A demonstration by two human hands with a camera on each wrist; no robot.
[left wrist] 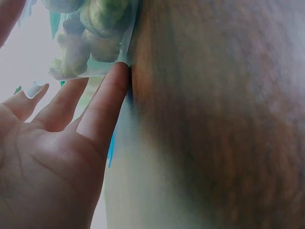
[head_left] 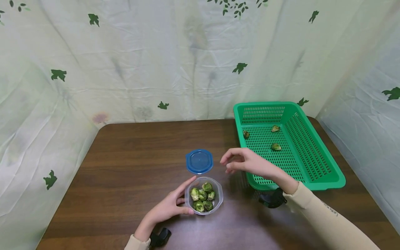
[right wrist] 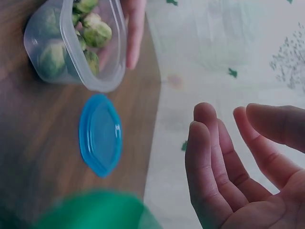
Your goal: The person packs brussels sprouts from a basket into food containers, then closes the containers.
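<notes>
Tub (head_left: pixel 219 195) stands upright on the table (head_left: pixel 140 163), its blue lid (head_left: pixel 199 161) off and lying flat just beyond it; six green sprouts (head_left: pixel 202 195) are visible inside. The left hand (head_left: pixel 168 208) holds the tub at its side, thumb and fingers about the wall. The right hand (head_left: pixel 247 162) grasps nothing; its loosely bent fingers hang between the lid and the green basket (head_left: pixel 307 146). Three further sprouts (head_left: pixel 276 147) lie apart in the basket (the right forearm (head_left: pixel 285 179) may conceal others). Assessment: the work appears to be moving sprouts from basket to tub, judged some two-thirds done. Outstanding, in all likelihood: the three basket sprouts, then fitting the lid.
</notes>
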